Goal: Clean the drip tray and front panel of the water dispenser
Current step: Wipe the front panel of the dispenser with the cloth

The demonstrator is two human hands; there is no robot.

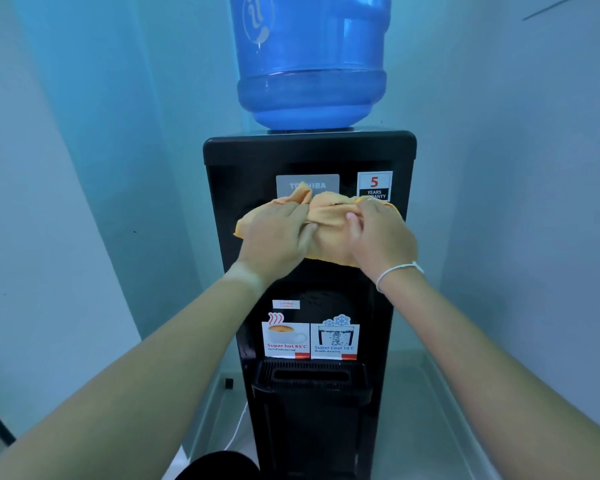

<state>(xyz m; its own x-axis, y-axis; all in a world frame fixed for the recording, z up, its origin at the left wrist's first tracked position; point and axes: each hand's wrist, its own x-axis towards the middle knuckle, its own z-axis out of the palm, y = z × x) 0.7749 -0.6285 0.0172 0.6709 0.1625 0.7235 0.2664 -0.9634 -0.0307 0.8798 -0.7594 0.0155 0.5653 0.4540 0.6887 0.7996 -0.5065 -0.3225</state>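
Observation:
A black water dispenser [309, 154] stands straight ahead with a blue water bottle [310, 60] on top. An orange cloth [328, 213] is bunched against the upper front panel, just below the grey brand plate [321, 184]. My left hand [274, 237] grips the cloth's left part. My right hand [381, 233] holds its right part, a white band on that wrist. The taps are hidden behind the cloth and hands. The black slotted drip tray [310, 375] juts out lower down, beneath the hot and cool stickers [310, 337].
Pale walls close in on both sides of the dispenser. A warranty sticker [374, 185] sits at the panel's upper right. A white cable [238, 427] runs down on the floor at the left. A dark rounded shape [219, 465] shows at the bottom edge.

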